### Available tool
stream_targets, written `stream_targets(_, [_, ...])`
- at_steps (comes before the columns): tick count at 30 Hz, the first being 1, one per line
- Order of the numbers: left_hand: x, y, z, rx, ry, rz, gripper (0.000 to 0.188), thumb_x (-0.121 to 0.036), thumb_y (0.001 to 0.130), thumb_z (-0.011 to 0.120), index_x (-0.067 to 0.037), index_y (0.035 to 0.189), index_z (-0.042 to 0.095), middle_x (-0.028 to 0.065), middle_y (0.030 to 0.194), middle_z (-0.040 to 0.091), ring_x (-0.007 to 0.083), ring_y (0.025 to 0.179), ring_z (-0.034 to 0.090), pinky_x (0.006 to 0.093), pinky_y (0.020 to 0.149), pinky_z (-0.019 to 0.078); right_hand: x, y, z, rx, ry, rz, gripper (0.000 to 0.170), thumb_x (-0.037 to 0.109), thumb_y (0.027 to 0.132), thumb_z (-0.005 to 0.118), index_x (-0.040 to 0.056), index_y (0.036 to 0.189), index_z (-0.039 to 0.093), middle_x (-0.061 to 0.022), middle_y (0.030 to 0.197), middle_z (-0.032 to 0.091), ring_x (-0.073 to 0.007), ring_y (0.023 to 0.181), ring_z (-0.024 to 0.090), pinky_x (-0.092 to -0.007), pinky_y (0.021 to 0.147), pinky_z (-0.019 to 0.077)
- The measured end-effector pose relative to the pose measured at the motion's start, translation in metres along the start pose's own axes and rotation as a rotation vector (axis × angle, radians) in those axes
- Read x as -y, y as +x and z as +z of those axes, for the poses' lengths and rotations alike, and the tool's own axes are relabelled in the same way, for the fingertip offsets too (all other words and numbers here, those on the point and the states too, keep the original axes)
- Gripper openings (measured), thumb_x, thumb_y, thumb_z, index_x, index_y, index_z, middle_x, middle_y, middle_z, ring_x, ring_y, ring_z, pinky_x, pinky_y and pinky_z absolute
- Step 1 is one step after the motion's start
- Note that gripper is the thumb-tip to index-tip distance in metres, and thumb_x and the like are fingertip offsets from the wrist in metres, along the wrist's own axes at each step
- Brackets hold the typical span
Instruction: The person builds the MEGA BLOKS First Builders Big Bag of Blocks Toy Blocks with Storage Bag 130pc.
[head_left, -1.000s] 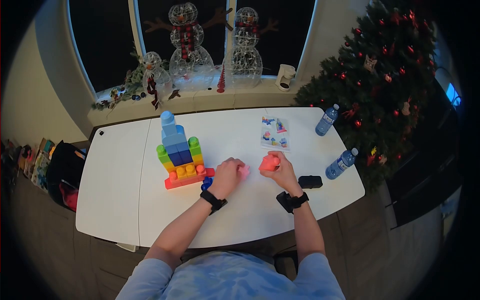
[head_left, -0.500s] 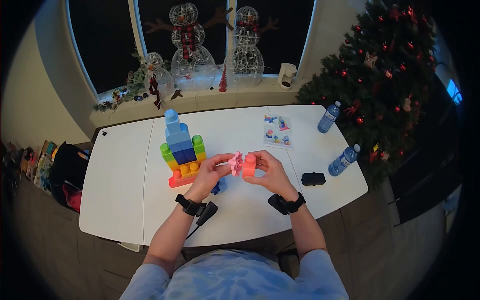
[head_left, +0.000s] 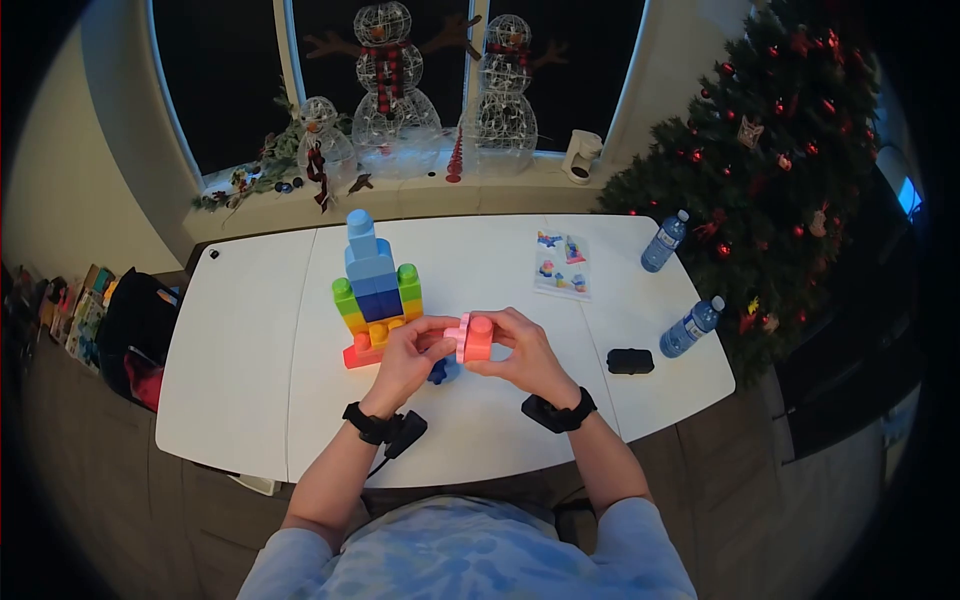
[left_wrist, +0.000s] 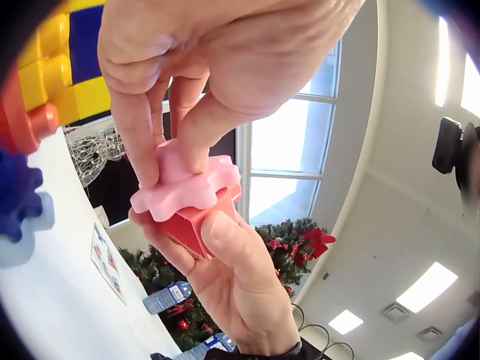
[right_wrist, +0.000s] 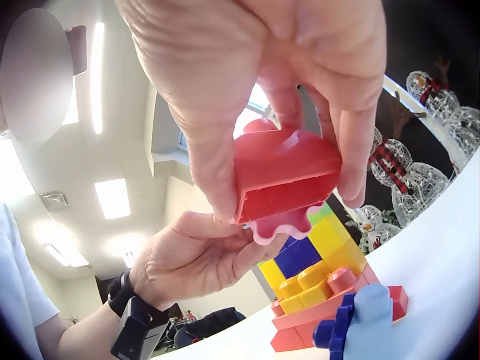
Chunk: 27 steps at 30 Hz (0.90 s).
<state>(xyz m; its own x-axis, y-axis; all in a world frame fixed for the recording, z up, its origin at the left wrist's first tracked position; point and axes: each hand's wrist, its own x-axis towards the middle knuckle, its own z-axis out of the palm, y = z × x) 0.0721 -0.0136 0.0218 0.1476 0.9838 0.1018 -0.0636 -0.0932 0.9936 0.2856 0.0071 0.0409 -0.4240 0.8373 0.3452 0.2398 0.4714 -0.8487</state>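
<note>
In front of the chest, both hands meet over the table. My left hand [head_left: 403, 368] pinches the stub of a pink gear [left_wrist: 187, 193] between thumb and fingers. A red building block [right_wrist: 289, 165] with a rounded side sits in the grip of my right hand [head_left: 528, 358], its hollow underside showing in the right wrist view. The gear's toothed face lies right against the block. Left of the hands stands a stepped block tower [head_left: 375, 275] in red, yellow, green and blue. Low beside it, a dark blue gear [left_wrist: 16, 193] lies with a light blue block [right_wrist: 373, 315], partly hidden by my left hand.
A picture sheet [head_left: 562, 265] lies toward the back of the white table [head_left: 225, 350]. Two water bottles [head_left: 664, 241] stand along the right side, near a black case [head_left: 630, 361]. Wire snowmen [head_left: 392, 90] line the windowsill, and a decorated tree [head_left: 740, 170] rises beyond the table's right end.
My left hand has lifted the pink gear from near the table, and my right hand has brought the red block leftward. The gap between gear and block has closed.
</note>
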Motion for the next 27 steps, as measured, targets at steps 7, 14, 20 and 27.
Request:
stream_targets(7, [-0.005, -0.039, -0.046, 0.099, 0.144, 0.053, 0.057, 0.000, 0.088, 0.078, -0.003, 0.140, 0.056, 0.0072, 0.141, 0.059, 0.0159, 0.110, 0.066, 0.0316, 0.094, 0.0558, 0.000, 0.006, 0.026, 0.269, 0.026, 0.048, 0.065, 0.015, 0.075, 0.089, 0.0047, 0.131, 0.058, -0.0148, 0.128, 0.066, -0.0295, 0.113, 0.069, -0.0413, 0.101, 0.0544])
stream_targets(14, [0.015, -0.077, -0.068, 0.204, 0.421, 0.009, 0.087, -0.008, 0.073, 0.091, -0.019, 0.150, 0.051, 0.0051, 0.140, 0.057, 0.0141, 0.090, 0.062, 0.0289, 0.081, 0.0590, -0.016, -0.008, 0.073, 0.450, -0.054, -0.081, 0.066, 0.020, 0.076, 0.087, 0.0039, 0.133, 0.058, -0.0198, 0.131, 0.064, -0.0376, 0.123, 0.060, -0.0424, 0.103, 0.0497])
stream_targets(20, [0.039, -0.087, -0.062, 0.063, 0.685, -0.003, 0.074, -0.016, 0.070, 0.093, -0.009, 0.135, 0.058, 0.0101, 0.117, 0.062, 0.0207, 0.086, 0.069, 0.0329, 0.077, 0.0604, -0.026, -0.020, 0.089, 0.415, -0.300, -0.098, 0.063, 0.024, 0.078, 0.086, 0.0076, 0.134, 0.061, -0.0149, 0.122, 0.066, -0.0344, 0.116, 0.062, -0.0424, 0.099, 0.0514])
stream_targets(27, [0.039, -0.075, -0.060, 0.265, 0.496, -0.100, 0.078, -0.013, 0.071, 0.093, -0.007, 0.138, 0.054, 0.0132, 0.113, 0.061, 0.0206, 0.081, 0.071, 0.0323, 0.071, 0.0612, -0.021, -0.032, 0.081, 0.418, -0.294, -0.113, 0.050, 0.016, 0.081, 0.082, 0.0088, 0.127, 0.065, -0.0119, 0.117, 0.066, -0.0333, 0.112, 0.063, -0.0423, 0.096, 0.0528])
